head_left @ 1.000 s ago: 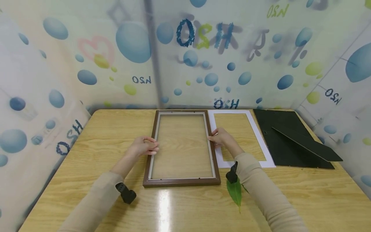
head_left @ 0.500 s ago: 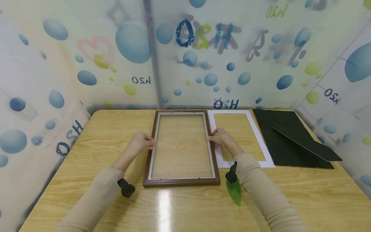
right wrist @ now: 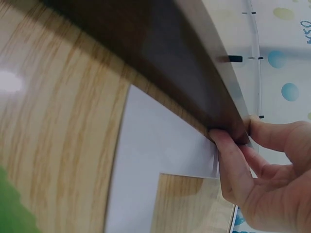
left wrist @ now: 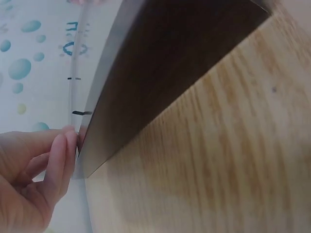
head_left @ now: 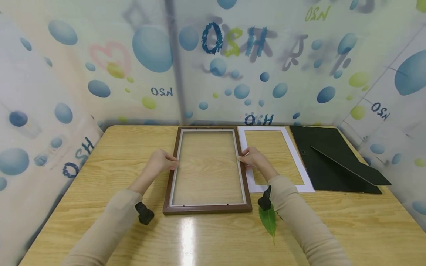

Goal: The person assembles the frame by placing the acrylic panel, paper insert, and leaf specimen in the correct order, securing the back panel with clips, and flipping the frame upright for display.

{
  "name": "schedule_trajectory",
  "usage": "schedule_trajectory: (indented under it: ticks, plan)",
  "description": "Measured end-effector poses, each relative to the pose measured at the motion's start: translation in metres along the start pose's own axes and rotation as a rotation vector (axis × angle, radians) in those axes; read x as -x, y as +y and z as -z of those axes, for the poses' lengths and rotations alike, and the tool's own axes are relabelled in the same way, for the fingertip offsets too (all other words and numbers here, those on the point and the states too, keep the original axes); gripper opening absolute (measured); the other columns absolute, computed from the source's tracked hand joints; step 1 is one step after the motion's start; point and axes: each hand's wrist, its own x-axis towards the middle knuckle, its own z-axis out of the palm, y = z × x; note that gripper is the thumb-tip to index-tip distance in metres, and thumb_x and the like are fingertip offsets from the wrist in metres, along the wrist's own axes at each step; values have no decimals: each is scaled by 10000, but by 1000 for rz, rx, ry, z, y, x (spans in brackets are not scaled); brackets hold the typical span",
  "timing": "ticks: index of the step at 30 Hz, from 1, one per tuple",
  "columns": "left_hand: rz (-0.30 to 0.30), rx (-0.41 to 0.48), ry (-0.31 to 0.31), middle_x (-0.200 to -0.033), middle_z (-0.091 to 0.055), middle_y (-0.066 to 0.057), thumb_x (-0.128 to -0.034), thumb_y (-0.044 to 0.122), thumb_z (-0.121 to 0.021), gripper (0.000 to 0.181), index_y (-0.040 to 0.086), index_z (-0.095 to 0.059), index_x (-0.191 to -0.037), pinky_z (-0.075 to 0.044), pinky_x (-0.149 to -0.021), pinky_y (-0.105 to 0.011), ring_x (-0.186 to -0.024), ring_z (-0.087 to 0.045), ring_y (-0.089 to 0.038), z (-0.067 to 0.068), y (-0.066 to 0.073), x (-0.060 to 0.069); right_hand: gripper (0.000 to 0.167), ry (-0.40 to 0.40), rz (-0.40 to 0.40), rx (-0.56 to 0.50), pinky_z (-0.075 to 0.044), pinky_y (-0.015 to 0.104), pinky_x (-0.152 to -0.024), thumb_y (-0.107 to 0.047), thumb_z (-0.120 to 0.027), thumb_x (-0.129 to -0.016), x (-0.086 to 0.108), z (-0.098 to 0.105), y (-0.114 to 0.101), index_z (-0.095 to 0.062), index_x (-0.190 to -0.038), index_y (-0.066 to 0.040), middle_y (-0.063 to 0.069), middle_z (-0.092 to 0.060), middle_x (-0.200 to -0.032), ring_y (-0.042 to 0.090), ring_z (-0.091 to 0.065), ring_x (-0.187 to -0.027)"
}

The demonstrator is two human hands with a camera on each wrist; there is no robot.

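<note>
Bubble-printed walls (head_left: 199,79) stand around the wood-grain table (head_left: 219,240), where I see the brown frame (head_left: 208,209) lying flat. I have the left hand (head_left: 159,161) narrowly pinching its left side, the right hand (head_left: 255,159) its right, beside the white mat (head_left: 283,188).

You are gripping a brown frame (head_left: 208,210); right of your grip, a white mat (head_left: 296,159), black board (head_left: 324,140) and green leaf (head_left: 268,221) are showing.

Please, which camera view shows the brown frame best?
The head view, because all four sides of the brown frame appear there, with only small parts covered by the left hand and right hand. Each wrist view shows mainly one long side wall, near its own hand.
</note>
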Motion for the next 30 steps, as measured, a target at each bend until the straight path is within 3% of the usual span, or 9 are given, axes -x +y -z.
schedule_trajectory:
  ticks: [4, 8, 13, 16, 21, 23, 26, 30]
  plan:
    - [-45, -9, 21, -1086, -629, -205, -830, 172, -661, 371, -17, -606, -1144, -527, -741, -337, -904, -636, -261, 0, -3, -4, 522, -5, 1, -18, -570, 395, -618, -275, -728, -777, 9, -3, -8, -447, -1135, -19, 174, -593, -1004, 225, -616, -762]
    - [-64, -6, 13, -1237, -520, -251, -830, 173, -661, 514, -38, -483, -1263, -513, -835, -387, -1091, -540, -359, 3, -8, -10, 512, -13, 9, -20, -568, 405, -627, -290, -721, -783, 7, -3, -7, -455, -1132, -26, 171, -597, -1009, 234, -622, -776]
    - [-41, 119, -110, -1362, -376, -294, -864, 129, -621, 659, -68, -277, -1390, -520, -873, -384, -1153, -499, -398, 7, -15, -19, 504, -18, 3, -9, -567, 424, -644, -290, -708, -795, 0, -4, -6, -453, -1139, -26, 181, -599, -1030, 261, -631, -801]
    - [-23, 170, -168, -1400, -311, -296, -885, 119, -591, 699, -57, -183, -1425, -515, -884, -387, -1189, -461, -405, 7, -17, -21, 565, -12, 23, -13, -569, 394, -584, -349, -766, -721, -4, -4, -3, -463, -1064, -19, 171, -582, -956, 245, -635, -726]
    - [1, 219, -196, -1404, -296, -292, -898, 118, -570, 682, -58, -175, -1425, -498, -912, -404, -1205, -441, -402, 5, -16, -22, 597, -1, 9, -8, -570, 398, -590, -341, -771, -718, -6, -3, 0, -461, -1110, -15, 173, -577, -995, 247, -633, -755]
    - [13, 236, -200, -1404, -297, -295, -901, 113, -563, 674, -65, -175, -1422, -498, -910, -411, -1201, -444, -401, 4, -14, -21, 533, -1, 11, -2, -570, 412, -625, -292, -716, -787, -2, -2, -3, -458, -1151, 0, 191, -591, -1036, 265, -628, -801]
    - [38, 232, -209, -1420, -287, -280, -908, 116, -552, 662, -60, -175, -1423, -497, -912, -410, -1209, -439, -394, 4, -12, -21, 546, -13, 35, -31, -572, 402, -641, -310, -721, -779, 33, 1, -22, -484, -1157, 6, 196, -592, -1031, 265, -623, -805]
    - [62, 215, -231, -1442, -268, -262, -915, 132, -543, 657, -56, -174, -1425, -496, -914, -394, -1232, -421, -385, 2, -10, -23, 518, -4, 18, 8, -571, 362, -710, -275, -675, -824, 112, 5, -70, -495, -1196, 39, 231, -586, -1096, 236, -621, -840]
